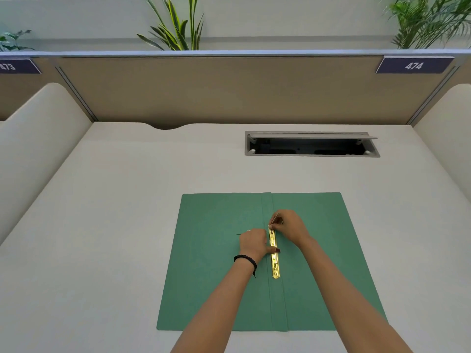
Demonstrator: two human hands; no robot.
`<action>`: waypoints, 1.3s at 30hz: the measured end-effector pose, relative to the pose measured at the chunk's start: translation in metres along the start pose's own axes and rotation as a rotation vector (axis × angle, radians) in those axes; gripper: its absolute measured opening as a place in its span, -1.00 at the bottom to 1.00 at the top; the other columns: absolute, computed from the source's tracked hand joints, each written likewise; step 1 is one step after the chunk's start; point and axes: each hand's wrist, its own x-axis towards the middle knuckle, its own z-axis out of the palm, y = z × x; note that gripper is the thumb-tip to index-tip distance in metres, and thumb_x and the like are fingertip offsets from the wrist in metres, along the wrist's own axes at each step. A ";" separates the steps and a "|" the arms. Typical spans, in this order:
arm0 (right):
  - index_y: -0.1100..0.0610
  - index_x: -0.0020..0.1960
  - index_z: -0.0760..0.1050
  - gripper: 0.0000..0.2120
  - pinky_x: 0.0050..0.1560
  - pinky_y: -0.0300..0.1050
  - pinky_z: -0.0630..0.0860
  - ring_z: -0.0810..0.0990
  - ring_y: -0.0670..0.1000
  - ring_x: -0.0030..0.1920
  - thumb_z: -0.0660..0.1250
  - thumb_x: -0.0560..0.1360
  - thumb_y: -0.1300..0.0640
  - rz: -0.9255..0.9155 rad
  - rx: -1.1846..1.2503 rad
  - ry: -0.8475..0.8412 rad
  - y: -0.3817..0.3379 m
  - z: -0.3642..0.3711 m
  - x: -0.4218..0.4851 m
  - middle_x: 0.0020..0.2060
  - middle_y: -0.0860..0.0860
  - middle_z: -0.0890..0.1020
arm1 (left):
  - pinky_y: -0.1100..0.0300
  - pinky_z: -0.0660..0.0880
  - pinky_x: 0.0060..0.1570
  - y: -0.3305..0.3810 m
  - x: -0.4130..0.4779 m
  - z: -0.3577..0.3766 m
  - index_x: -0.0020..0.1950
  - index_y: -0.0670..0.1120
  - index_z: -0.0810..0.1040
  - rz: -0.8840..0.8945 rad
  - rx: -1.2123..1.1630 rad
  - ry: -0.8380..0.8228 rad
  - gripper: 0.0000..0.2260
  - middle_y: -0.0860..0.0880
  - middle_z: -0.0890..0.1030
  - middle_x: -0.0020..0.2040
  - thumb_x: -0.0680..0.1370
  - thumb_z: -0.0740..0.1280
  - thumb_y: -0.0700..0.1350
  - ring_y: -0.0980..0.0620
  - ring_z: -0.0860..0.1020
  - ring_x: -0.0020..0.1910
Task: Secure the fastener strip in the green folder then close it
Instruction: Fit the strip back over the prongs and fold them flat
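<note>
Flat green paper folder lies open on the counter. Your left hand thumb presses the gold metal fastener strip along the spine; right hand grip pinches, seemingly, a thin prong at its far end.

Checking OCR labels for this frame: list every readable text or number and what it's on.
"474" on the dark plate at the right end of the partition.
"473" on the dark plate at the left end, first digit cut by the frame edge.
Nothing readable on the folder or the strip.
</note>
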 end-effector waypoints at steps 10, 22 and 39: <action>0.30 -0.17 0.58 -0.94 -0.17 -0.13 0.52 0.56 -0.03 -0.34 0.42 0.39 0.30 0.108 0.186 0.076 0.013 0.001 -0.003 -0.26 0.19 0.67 | 0.18 0.21 -0.36 0.001 0.001 0.001 -0.33 -0.05 0.23 -0.005 0.019 0.000 -0.57 -0.07 0.47 -0.18 0.42 0.39 0.19 -0.11 0.56 -0.01; 0.46 -0.16 0.57 -0.89 -0.27 -0.26 0.53 0.54 -0.06 -0.43 0.43 0.36 0.40 0.248 0.353 0.103 0.008 0.003 0.008 -0.36 0.14 0.60 | 0.15 0.30 -0.21 -0.001 0.001 0.003 -0.38 -0.02 0.17 -0.029 0.014 -0.014 -0.52 -0.01 0.41 -0.23 0.41 0.39 0.20 -0.01 0.41 -0.16; 0.33 -0.21 0.61 -0.88 -0.14 -0.16 0.44 0.54 -0.01 -0.26 0.43 0.40 0.25 0.260 0.400 0.183 0.003 0.012 -0.006 -0.33 0.06 0.61 | 0.25 0.15 -0.41 -0.005 0.001 0.007 -0.38 0.02 0.18 -0.020 -0.064 0.007 -0.55 0.10 0.28 -0.38 0.41 0.40 0.19 0.02 0.39 -0.18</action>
